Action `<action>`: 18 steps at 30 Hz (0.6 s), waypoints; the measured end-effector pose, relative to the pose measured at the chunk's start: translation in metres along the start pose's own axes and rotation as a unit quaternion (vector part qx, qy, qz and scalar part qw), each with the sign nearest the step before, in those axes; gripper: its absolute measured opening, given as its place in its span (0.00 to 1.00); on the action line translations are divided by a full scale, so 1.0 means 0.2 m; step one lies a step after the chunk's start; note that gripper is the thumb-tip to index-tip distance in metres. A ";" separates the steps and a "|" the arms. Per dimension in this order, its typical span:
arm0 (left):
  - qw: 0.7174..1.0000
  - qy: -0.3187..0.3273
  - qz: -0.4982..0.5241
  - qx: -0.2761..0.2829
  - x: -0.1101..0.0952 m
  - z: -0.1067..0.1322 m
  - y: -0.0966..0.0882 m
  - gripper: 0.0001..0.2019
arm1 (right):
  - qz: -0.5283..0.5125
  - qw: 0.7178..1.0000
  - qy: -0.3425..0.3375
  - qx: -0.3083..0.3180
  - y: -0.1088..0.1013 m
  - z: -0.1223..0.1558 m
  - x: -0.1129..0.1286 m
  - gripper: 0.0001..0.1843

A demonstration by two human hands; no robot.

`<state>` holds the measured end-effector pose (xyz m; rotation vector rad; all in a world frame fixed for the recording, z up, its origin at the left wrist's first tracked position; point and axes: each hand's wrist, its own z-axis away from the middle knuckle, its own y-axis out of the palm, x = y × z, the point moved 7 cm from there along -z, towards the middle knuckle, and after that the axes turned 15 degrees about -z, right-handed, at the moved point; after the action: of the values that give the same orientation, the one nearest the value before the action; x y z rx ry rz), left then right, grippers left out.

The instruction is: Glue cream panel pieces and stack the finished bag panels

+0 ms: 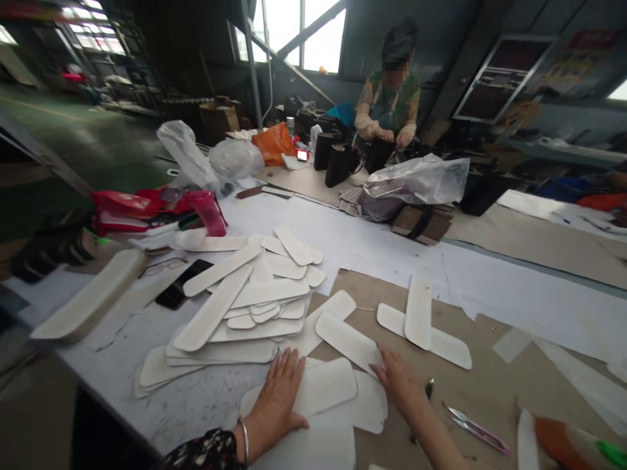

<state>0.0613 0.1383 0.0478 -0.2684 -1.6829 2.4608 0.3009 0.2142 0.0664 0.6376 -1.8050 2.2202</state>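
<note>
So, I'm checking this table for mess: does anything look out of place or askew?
The white strips look untidy, heaped at mixed angles, with two crossed on the brown sheet. No spill or damage stands out.

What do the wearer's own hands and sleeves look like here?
The left hand is ungloved, with a silver-coloured bangle at the wrist and a dark, flower-like patterned sleeve. The right hand is also ungloved; its visible forearm shows no sleeve or bangle.
</note>
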 end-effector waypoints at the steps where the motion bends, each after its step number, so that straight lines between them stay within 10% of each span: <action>1: 1.000 0.009 0.001 -0.009 -0.01 0.00 0.02 0.52 | 0.027 1.000 0.007 0.010 0.03 -0.05 0.05 0.24; 11: 0.994 0.075 0.019 -0.071 -0.05 -0.07 -0.07 0.44 | -0.006 0.989 0.145 -0.004 -0.18 -0.06 0.08 0.11; 15: 0.993 0.097 0.014 -0.067 -0.04 -0.10 -0.13 0.26 | -0.115 0.977 0.173 -0.044 -0.24 0.28 0.16 0.16; 18: 0.991 0.118 0.020 -0.056 -0.06 -0.11 -0.14 0.26 | -0.424 0.879 0.201 -0.081 0.04 0.66 0.20 0.25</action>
<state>0.0782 0.1664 0.0671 -0.5882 -1.7280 2.2590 0.2877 0.0804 0.0986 0.6853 -1.1506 1.4452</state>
